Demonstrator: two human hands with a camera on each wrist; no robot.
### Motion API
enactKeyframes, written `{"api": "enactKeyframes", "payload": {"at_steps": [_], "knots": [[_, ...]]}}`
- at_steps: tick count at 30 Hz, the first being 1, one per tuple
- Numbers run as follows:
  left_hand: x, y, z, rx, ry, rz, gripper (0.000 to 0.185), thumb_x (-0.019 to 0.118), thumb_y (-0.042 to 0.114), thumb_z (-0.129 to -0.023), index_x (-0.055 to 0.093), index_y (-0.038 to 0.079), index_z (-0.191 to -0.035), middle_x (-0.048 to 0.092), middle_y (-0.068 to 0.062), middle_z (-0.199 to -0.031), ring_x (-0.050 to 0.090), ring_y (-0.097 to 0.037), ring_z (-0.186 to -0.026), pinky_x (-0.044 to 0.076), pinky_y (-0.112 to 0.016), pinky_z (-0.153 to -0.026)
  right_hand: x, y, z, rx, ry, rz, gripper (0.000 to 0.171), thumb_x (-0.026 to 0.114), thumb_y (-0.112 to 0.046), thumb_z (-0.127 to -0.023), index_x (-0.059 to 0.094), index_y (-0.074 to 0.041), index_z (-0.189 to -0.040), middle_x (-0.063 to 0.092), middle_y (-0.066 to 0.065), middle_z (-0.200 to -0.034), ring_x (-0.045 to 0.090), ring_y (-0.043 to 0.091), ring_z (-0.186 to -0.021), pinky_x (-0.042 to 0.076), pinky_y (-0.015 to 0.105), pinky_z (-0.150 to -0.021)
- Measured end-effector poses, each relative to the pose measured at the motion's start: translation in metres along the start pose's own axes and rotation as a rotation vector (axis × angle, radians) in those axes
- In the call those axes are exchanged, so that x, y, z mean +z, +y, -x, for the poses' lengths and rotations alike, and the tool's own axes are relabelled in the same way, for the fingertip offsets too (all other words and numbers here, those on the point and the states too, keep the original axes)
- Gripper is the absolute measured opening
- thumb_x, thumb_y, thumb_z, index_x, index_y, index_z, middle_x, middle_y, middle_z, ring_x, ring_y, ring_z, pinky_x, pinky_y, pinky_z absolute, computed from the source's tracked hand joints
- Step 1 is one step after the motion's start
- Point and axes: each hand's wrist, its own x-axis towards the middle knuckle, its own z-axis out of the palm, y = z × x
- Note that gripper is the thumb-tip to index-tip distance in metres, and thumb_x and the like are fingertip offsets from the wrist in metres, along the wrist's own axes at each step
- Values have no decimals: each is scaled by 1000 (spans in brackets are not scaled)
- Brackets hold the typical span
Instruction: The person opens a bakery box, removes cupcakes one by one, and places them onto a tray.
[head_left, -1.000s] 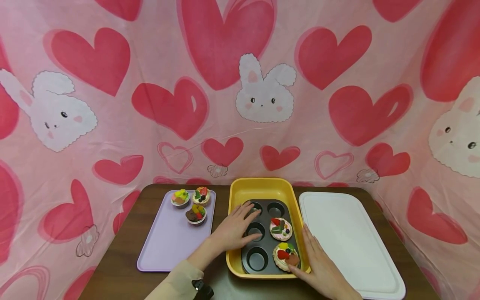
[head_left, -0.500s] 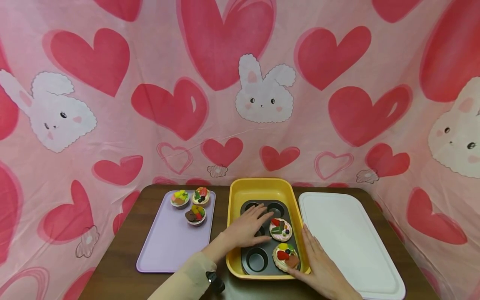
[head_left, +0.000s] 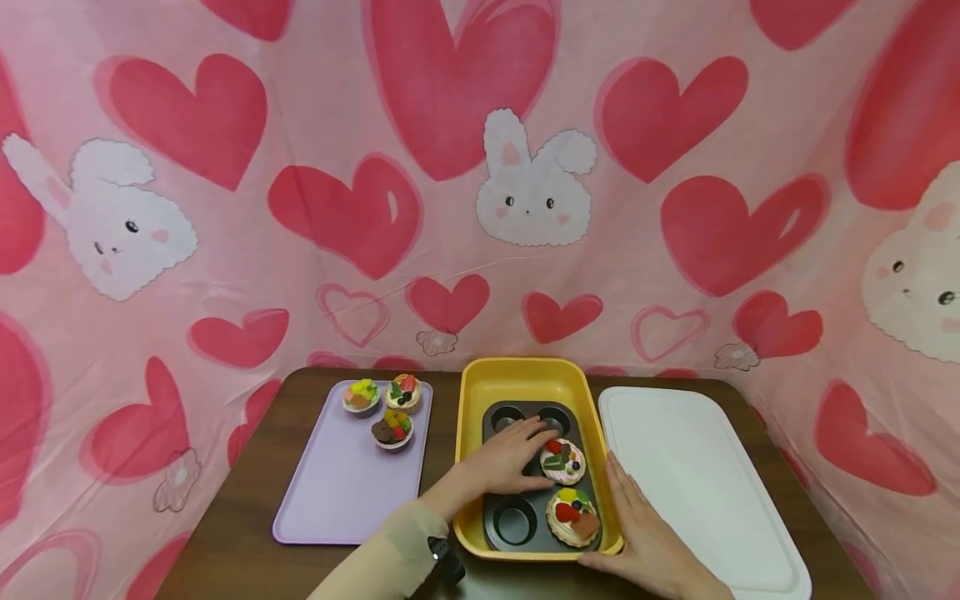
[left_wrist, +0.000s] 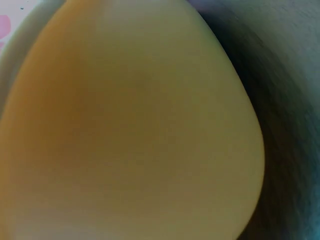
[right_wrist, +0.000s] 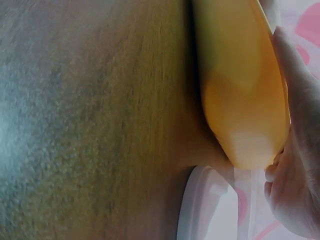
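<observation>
A dark muffin pan (head_left: 498,533) lies inside a yellow rectangular tray (head_left: 517,385). Its right column holds two toy tarts: one with pink icing (head_left: 562,472) in the middle, one with cream and fruit (head_left: 572,518) in front. Over the pan's left column, my left hand (head_left: 502,458) reaches right, thumb and fingertips right at the pink tart's left edge. My right hand (head_left: 656,533) rests on the tray's near right corner, fingers straight along its right side, thumb at the front rim. Close up, the right wrist view shows the yellow wall (right_wrist: 245,115) beside that thumb. Yellow fills most of the left wrist view.
To the left, a lilac tray (head_left: 337,492) bears three toy cupcakes (head_left: 392,432) near its far end. A white board (head_left: 697,475) lies close along the yellow tray's right side. Brown tabletop (head_left: 247,500) surrounds them, and a heart-patterned cloth (head_left: 337,208) hangs behind.
My left hand has moved right across the muffin pan, from its left column to the pink tart's edge. The right hand has stayed at the tray's corner.
</observation>
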Motion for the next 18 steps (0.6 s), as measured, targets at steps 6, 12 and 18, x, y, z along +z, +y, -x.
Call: {"api": "enactKeyframes", "payload": {"at_steps": [6, 12, 18], "knots": [[6, 2, -4, -16, 7, 50, 78, 63, 61, -86, 39, 22, -149, 43, -5, -153, 40, -22, -143, 36, -44, -116, 2, -3, 0, 30, 4, 15, 130, 62, -83, -66, 2, -15, -159, 7, 8, -166, 28, 35, -147, 34, 61, -111], [19, 1, -6, -67, 17, 222, 86, 70, 59, -82, 35, 19, -151, 45, -1, -152, 43, -22, -141, 38, -44, -115, 4, -3, -1, 46, -12, 13, 130, 61, -84, -67, -1, -17, -159, 5, 7, -167, 27, 35, -147, 32, 61, -112], [23, 2, -9, -114, 18, 328, 87, 71, 58, -82, 35, 18, -150, 45, 1, -152, 40, -23, -143, 33, -44, -118, 4, -2, 0, 45, -2, 11, 128, 62, -82, -68, -1, -18, -159, 5, 5, -167, 27, 34, -147, 33, 62, -111]]}}
